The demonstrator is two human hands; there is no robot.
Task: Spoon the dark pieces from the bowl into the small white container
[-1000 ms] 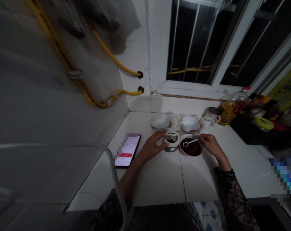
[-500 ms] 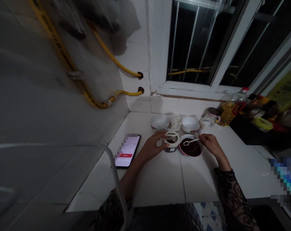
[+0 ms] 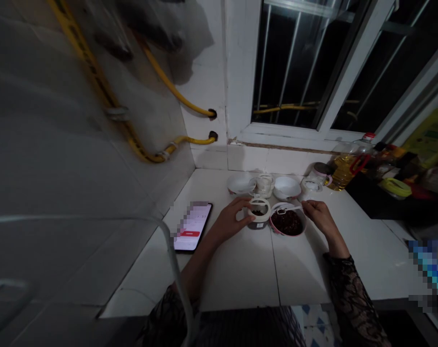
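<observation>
My left hand (image 3: 232, 220) is closed around the side of a small seasoning jar (image 3: 259, 223) with a pale rim and its lid up. Some dark contents show inside the jar. Between the fingers of my right hand (image 3: 319, 215) is the handle of a small white spoon (image 3: 290, 208). The spoon's head is over the far left part of a bowl (image 3: 287, 233), which holds dark red, flaky contents. The bowl stands on the counter just right of the jar. Whether anything lies in the spoon I cannot tell.
Behind stand two white bowls, a left one (image 3: 239, 184) and a right one (image 3: 287, 187), with a clear jar (image 3: 265, 184) between them. A phone (image 3: 193, 226) lies at left. Farther right are another jar (image 3: 310, 187), an oil bottle (image 3: 344, 166) and a dark box (image 3: 371, 195) of condiments.
My right hand has lifted the spoon slightly, and its head has gone from the dark red contents toward the bowl's far side. My left hand stays on the jar.
</observation>
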